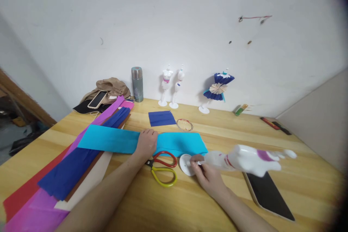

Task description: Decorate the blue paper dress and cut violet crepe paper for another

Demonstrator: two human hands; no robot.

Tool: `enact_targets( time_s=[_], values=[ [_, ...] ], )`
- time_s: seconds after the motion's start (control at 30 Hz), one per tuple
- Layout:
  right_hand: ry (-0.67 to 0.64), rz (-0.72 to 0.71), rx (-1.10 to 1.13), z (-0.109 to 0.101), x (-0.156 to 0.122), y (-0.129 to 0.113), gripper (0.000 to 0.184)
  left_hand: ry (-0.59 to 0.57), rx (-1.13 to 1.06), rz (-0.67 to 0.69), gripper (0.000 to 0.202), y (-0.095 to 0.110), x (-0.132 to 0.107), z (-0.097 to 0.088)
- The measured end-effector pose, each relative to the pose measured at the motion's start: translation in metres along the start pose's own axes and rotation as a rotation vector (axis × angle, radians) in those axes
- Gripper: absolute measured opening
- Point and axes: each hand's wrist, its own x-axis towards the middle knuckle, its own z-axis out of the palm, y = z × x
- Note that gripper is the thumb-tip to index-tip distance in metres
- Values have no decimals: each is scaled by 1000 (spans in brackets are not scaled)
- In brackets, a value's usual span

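Note:
My left hand (146, 143) is closed over the middle of a long turquoise strip of crepe paper (111, 139) lying across the table. My right hand (208, 177) grips a white miniature dress form (244, 157) by its thin stem, close to the round base. The form is tipped on its side, its neck pointing right, with pink and red bands round it. Between my hands lies a pair of scissors (164, 168) with one red and one yellow handle, its blades hidden by my left wrist.
Coloured paper strips (73, 170) are piled at left. Behind stand a thermos (137, 85), two bare dress forms (164, 87) and one in a blue paper dress (217, 88). A blue paper piece (162, 118), a ring (185, 125) and a dark tablet-like device (270, 192) lie about.

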Motion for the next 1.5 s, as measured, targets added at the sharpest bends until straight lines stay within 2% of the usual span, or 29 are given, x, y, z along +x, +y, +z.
enact_targets(
  time_s=[0.13, 0.23, 0.4, 0.73, 0.83, 0.97, 1.07, 1.13, 1.3, 1.4, 1.5],
  values=[
    [-9, -98, -4, 2, 9, -5, 35, 19, -10, -1, 23, 0, -1, 0],
    [-12, -104, -13, 5, 11, -4, 35, 49, -15, -40, 22, -1, -2, 0],
    [-31, -2, 18, 6, 11, -3, 41, 102, -43, -148, 22, -2, -3, -5],
    [10, 174, 120, 1, 15, -9, 39, 119, -154, -168, 19, -1, -3, -9],
    [-11, 178, 129, 2, 14, -7, 41, 94, -142, -171, 20, -3, 0, -20],
    [-90, 154, 136, 3, 11, -3, 43, -24, -75, -150, 24, -1, 4, -55],
    [-99, 140, 127, 4, 9, 2, 44, -77, 19, -86, 29, 8, 6, -81],
    [-90, 132, 113, 4, 8, 4, 44, -94, 30, -65, 32, 17, 8, -92],
    [-87, 123, 113, 5, 8, 1, 45, -95, -6, -98, 34, 30, 13, -94],
    [-86, 123, 115, 5, 9, 0, 47, -89, -41, -96, 31, 24, 13, -93],
    [-82, 122, 109, 5, 10, -1, 48, -32, -92, -71, 28, 11, 11, -98]
  ],
)
